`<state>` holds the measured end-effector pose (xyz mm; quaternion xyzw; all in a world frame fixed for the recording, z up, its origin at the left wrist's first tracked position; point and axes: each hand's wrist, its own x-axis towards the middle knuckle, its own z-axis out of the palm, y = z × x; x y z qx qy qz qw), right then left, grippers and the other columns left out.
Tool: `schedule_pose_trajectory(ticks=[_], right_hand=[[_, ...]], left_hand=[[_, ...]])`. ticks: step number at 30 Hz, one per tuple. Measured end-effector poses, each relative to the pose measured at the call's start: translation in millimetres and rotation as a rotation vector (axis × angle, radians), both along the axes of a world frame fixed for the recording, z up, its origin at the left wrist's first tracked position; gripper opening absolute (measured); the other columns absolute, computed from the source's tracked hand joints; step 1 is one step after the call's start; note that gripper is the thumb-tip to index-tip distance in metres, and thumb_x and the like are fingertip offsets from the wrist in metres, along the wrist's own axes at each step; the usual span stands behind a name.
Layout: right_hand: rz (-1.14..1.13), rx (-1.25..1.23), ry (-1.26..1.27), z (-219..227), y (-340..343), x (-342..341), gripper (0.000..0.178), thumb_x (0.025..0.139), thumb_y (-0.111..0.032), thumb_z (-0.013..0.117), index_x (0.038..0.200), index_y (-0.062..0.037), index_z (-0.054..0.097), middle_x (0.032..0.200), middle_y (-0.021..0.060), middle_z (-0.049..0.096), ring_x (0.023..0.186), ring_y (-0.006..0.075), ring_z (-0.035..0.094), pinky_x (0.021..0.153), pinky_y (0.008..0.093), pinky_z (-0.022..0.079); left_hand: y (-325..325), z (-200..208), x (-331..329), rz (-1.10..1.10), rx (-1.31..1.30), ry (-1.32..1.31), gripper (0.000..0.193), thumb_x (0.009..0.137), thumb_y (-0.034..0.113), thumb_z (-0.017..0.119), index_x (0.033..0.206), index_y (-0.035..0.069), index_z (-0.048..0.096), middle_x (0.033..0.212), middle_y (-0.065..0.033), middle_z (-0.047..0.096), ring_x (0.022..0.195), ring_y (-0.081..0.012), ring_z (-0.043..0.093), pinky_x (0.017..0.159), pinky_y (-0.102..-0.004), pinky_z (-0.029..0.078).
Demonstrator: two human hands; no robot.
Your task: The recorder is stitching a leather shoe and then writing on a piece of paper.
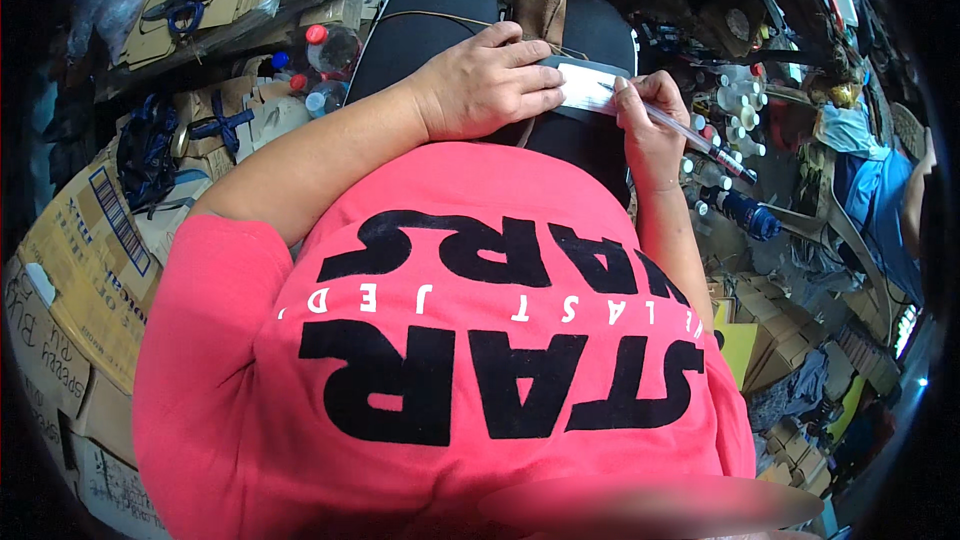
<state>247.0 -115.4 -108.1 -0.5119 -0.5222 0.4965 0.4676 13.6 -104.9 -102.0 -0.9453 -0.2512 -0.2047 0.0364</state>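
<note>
My right hand is closed around a clear pen. The pen's writing end meets a small white sheet of paper on my lap. Under the paper lies a dark, flat backing, its edge showing along the far side. Across the left end of the paper rests my left hand, its fingers stretched out and lying flat. Just beyond that hand, between my dark-clothed knees, is a brown leather piece resembling a shoe part. A thin cord crosses my left thigh.
Bottles with coloured caps stand left of my leg, and several small bottles crowd the right side. Blue-handled scissors lie on cardboard at far left. Cardboard boxes fill the near left. Blue cloth hangs at right.
</note>
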Motion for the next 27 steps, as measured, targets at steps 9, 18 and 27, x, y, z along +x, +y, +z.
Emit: schedule_pose_trajectory(ticks=[9,18,27], right_hand=[[-0.017,0.1,-0.172,-10.1,2.0,0.3,0.021,0.083,-0.004,0.066,0.069,-0.0026,0.05,0.066,-0.0014,0.054,0.06,0.0026,0.045,0.052,0.0191,0.038],[-0.004,0.078,-0.216,-9.0,3.4,-0.6,0.022,0.082,-0.007,0.068,0.07,-0.0016,0.05,0.064,-0.0003,0.053,0.059,0.003,0.046,0.052,0.0197,0.039],[0.01,0.058,-0.182,-6.7,2.0,-0.6,0.019,0.082,-0.005,0.067,0.071,-0.0017,0.051,0.064,-0.0004,0.054,0.059,0.0029,0.047,0.052,0.0193,0.039]], left_hand=[[-0.6,-2.4,-0.3,0.004,-0.012,-0.005,0.028,0.081,0.017,0.057,0.107,0.018,0.066,0.109,0.002,0.063,0.108,-0.0171,0.054,0.094,-0.0354,0.038],[-0.1,-1.3,-0.3,0.001,-0.014,0.0,0.028,0.081,0.018,0.057,0.108,0.018,0.067,0.109,0.0023,0.063,0.108,-0.0174,0.054,0.094,-0.0354,0.038],[-0.1,-2.2,-0.1,0.0,-0.004,-0.01,0.027,0.081,0.018,0.057,0.106,0.018,0.067,0.109,0.0022,0.063,0.108,-0.0172,0.054,0.095,-0.0357,0.038]])
